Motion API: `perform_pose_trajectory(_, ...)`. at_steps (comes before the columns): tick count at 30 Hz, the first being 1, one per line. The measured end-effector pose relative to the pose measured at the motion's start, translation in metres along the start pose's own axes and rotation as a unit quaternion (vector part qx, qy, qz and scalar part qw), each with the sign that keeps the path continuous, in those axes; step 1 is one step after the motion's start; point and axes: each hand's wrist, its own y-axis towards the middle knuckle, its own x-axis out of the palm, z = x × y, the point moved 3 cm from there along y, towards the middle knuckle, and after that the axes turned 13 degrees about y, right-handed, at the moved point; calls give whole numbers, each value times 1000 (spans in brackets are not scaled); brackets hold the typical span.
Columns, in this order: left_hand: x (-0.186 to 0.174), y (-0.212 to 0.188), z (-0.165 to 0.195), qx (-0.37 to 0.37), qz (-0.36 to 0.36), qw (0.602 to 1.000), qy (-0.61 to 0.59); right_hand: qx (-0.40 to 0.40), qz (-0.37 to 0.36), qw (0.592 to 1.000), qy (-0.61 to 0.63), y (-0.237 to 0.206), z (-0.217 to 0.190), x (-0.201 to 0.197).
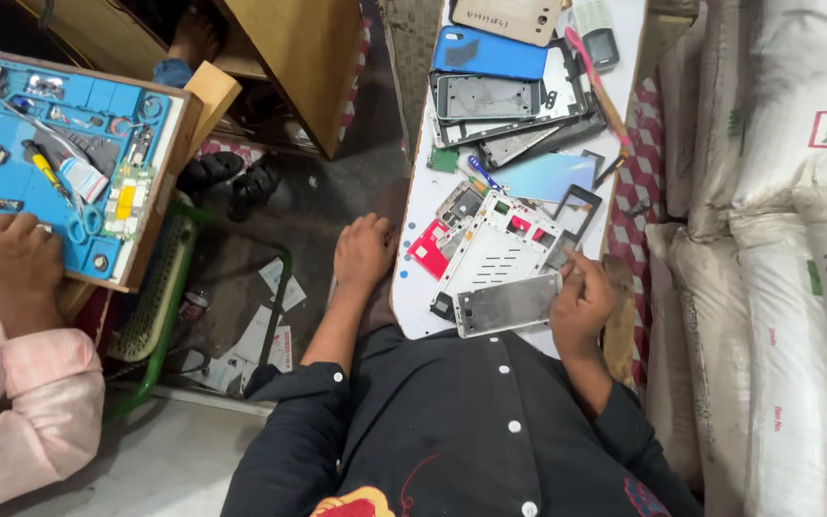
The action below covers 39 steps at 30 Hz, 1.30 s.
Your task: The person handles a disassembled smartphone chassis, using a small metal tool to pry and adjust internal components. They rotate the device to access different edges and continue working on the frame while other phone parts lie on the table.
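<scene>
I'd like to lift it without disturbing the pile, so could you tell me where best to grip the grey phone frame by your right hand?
Probably the grey phone frame by its long edges, from the near side: it lies flat atop the white frame, its near edge overhanging the board, beside the right hand.

— What's far along the white board (pixel 413 206)?
— A blue phone back cover (pixel 488 53) and a beige one (pixel 509 17).
— On the left?
— A blue work mat (pixel 11 144); black sandals (pixel 232 177) lie nearby.
— Right?
— White sacks (pixel 777 191).

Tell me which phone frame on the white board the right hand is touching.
The grey metal frame at the board's near edge, under the right hand; the white frame and the others lie farther up, untouched.
</scene>
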Motion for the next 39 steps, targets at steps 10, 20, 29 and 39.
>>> perform_pose_trajectory(10, -18, 6, 7, 10, 18, 999, -32, 2, -6, 999, -41, 3, -9, 1)
perform_pose_trajectory(20, -30, 10, 13, 27, 37, 999, -23, -16, -17, 999, -29, 2, -14, 2)
perform_pose_trajectory(29, -32, 1, -3, -140, 5, 937, -321, 33, -11, 999, -5, 2, -14, 0)
perform_pose_trajectory(39, -54, -43, 39, -20, -62, 864, -499, 93, 43, 993, 59, 7, -10, -2)
